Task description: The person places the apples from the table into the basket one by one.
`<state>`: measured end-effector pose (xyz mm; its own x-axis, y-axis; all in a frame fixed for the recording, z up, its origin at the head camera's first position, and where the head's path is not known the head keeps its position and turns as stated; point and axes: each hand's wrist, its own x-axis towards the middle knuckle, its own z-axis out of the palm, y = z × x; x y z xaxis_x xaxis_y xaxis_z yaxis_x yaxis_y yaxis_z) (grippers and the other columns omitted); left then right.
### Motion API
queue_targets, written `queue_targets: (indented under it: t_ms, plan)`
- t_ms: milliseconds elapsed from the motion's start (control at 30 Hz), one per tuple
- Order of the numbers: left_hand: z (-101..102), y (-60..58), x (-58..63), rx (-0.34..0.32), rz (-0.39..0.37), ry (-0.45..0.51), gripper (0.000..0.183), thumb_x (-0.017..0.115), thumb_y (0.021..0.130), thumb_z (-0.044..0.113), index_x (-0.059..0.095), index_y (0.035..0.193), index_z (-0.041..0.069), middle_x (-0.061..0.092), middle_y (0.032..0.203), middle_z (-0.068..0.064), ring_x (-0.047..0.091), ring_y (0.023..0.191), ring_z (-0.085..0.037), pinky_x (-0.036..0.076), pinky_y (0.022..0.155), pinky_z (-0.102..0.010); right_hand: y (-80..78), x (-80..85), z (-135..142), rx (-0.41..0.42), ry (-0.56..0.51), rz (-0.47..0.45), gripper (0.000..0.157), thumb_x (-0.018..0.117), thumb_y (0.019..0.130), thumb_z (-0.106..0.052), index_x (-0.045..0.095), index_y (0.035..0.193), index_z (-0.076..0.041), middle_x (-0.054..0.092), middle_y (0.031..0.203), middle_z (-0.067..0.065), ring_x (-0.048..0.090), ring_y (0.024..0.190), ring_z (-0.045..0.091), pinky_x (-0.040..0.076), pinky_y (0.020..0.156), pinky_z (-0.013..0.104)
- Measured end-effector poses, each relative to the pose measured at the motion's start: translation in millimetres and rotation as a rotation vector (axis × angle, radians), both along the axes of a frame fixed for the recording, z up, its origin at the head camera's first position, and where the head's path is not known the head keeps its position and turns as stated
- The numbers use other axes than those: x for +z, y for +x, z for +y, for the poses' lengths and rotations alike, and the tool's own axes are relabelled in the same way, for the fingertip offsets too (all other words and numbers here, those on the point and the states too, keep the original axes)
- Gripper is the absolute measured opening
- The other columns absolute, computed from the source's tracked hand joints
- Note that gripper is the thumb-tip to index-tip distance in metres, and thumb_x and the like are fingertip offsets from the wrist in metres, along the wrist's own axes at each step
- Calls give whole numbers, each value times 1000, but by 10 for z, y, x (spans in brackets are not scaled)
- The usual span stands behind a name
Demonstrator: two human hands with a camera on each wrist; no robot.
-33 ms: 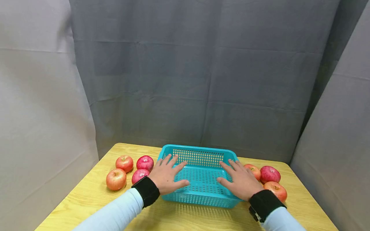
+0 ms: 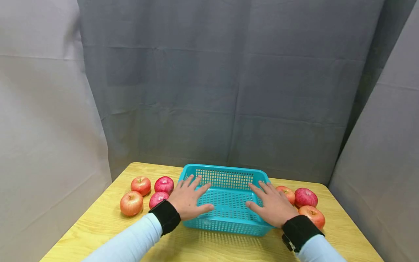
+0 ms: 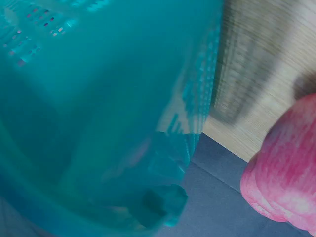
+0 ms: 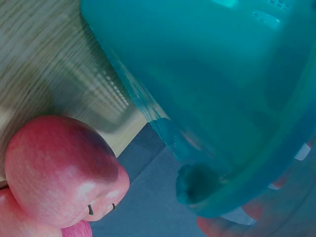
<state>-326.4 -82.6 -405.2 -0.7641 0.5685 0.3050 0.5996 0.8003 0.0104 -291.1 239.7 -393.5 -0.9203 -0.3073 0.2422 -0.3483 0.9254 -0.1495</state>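
one turquoise basket (image 2: 226,226): sitting between four left apples (image 2: 131,203) and three visible right apples (image 2: 306,197), probably keeping both groups within reach.
left hand (image 2: 186,199), right hand (image 2: 275,205): covering opposite ends, fingers spreading apart, perhaps for steadying; whether they are pressing the rim cannot be told.
table (image 2: 98,233): showing pale wood grain.
grey cloth (image 2: 209,72): hanging behind; paler cloths (image 2: 42,109): hanging at both sides.

Before you, the basket (image 2: 226,168) stands near the worktop's (image 2: 209,253) far edge, between left-hand apples (image 2: 145,187) and right-hand apples (image 2: 306,197) toward its side edges.
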Motion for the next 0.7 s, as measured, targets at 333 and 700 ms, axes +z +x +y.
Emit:
queue_targets:
  t_ms: [333, 700]
  plan:
    - [-63, 40, 82, -16, 2, 1, 78, 34, 86, 75, 36, 146, 24, 30, 150, -15, 21, 133, -40, 26, 102, -66, 50, 41, 52, -7, -26, -14, 84, 32, 84, -79, 36, 147, -23, 31, 148, 17, 24, 132, 43, 24, 98, 73]
    - [-139, 76, 44, 16, -15, -4, 77, 34, 86, 75, 36, 146, 26, 31, 150, -13, 21, 134, -37, 25, 103, -65, 102, 39, 94, 10, -41, 12, 85, 35, 83, -79, 37, 146, -22, 34, 147, 17, 30, 129, 41, 29, 98, 70]
